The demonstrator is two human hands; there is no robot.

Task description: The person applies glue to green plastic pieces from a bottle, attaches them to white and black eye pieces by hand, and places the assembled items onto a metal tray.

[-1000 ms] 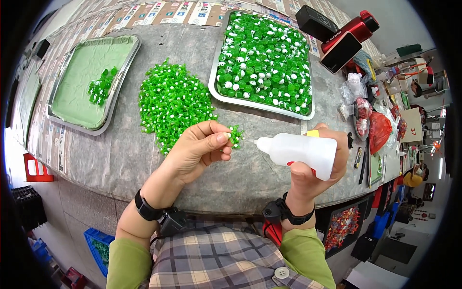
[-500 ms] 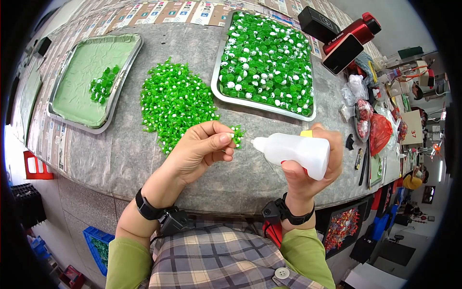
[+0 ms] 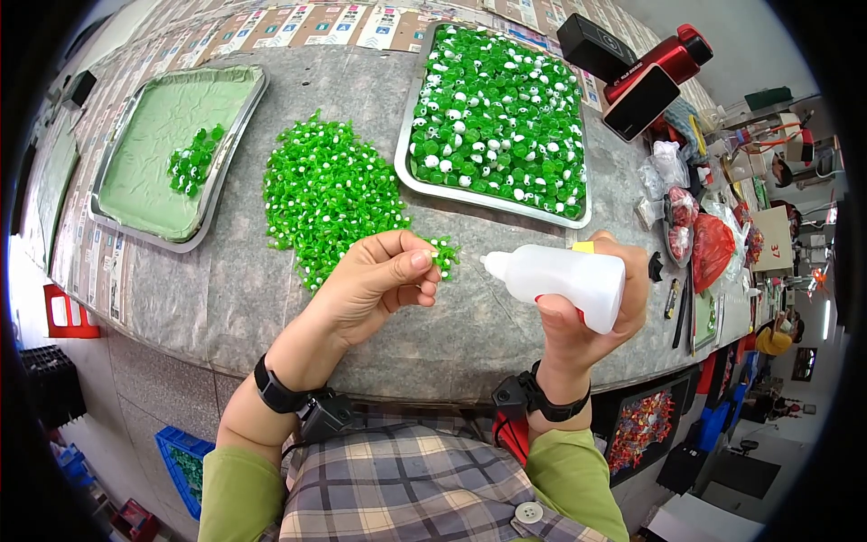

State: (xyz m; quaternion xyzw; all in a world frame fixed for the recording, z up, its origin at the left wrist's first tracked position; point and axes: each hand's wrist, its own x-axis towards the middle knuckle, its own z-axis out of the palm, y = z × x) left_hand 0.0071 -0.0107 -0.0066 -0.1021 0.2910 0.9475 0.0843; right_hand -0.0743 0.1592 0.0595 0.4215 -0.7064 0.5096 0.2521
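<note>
My left hand (image 3: 388, 278) pinches a small green-and-white plastic piece between thumb and forefinger, most of it hidden by the fingertips. A white squeeze bottle (image 3: 564, 275) lies tilted in the grip of my right hand (image 3: 623, 307), its nozzle pointing left toward the pinched piece but apart from it. Just beyond my left hand spreads a heap of small green-and-white pieces (image 3: 334, 194), with a few loose ones beside my fingers. Farther off stands a metal tray (image 3: 492, 210) full of round green and white pieces with dark dots.
On the left, a green-lined tray (image 3: 135, 185) holds a small cluster of green pieces. A phone (image 3: 641, 101) leans by a red flask (image 3: 673, 59) and a black box (image 3: 596, 45) at the far right. Plastic bags (image 3: 713, 248) and a cutter (image 3: 672, 298) lie along the right side.
My right hand has drawn the squeeze bottle slightly right, so its nozzle is farther from the pinched piece. My left hand has stayed nearly still.
</note>
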